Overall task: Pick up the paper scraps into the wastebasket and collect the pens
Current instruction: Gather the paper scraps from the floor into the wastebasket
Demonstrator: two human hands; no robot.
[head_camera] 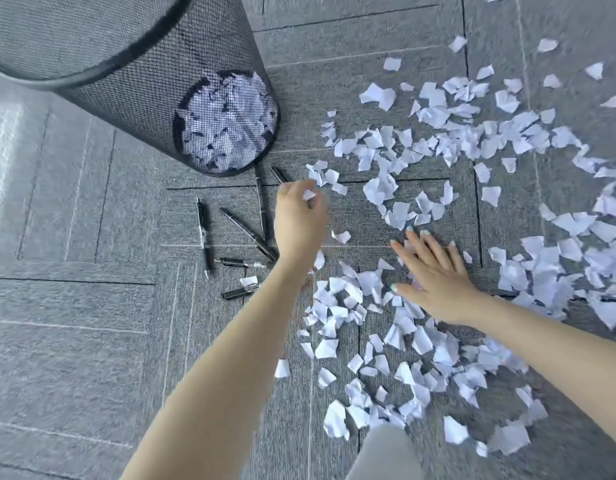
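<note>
Grey carpet-tile floor (92, 323) carries the whole job: torn white paper scraps (420, 143) lie strewn right of centre, several black pens (246, 233) sit grouped just below the black wire-mesh wastebasket (154, 81), which already shows scraps through its base. Left hand (299, 220) is closed in a pinch on one small scrap, close to the basket, probably so each piece has a short trip. Right hand (434, 271) lies flat, fingers spread, on the scraps, seemingly to rake them together; most paper remains, pens uncollected.
</note>
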